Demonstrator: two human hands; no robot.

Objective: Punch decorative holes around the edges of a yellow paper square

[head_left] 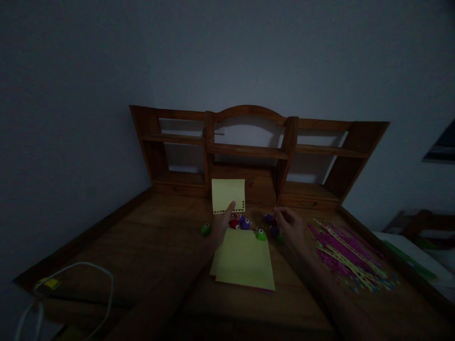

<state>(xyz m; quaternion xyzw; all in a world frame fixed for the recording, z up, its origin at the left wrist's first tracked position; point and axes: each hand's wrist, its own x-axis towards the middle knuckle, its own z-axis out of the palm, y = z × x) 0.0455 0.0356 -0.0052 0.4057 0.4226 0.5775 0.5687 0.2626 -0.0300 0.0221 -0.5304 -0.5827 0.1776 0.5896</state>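
My left hand holds up a small yellow paper by its lower edge, which carries a row of punched shapes. My right hand hovers with curled fingers over a cluster of small round craft punches: purple ones, a red one, a green one and another green one further left. What the right fingers hold, if anything, is too dark to make out. A stack of yellow paper sheets lies on the wooden desk below both hands.
A heap of purple and yellow punched paper strips lies at the right. A wooden shelf unit stands at the back of the desk against the wall. A white cable loops at the front left. The room is dim.
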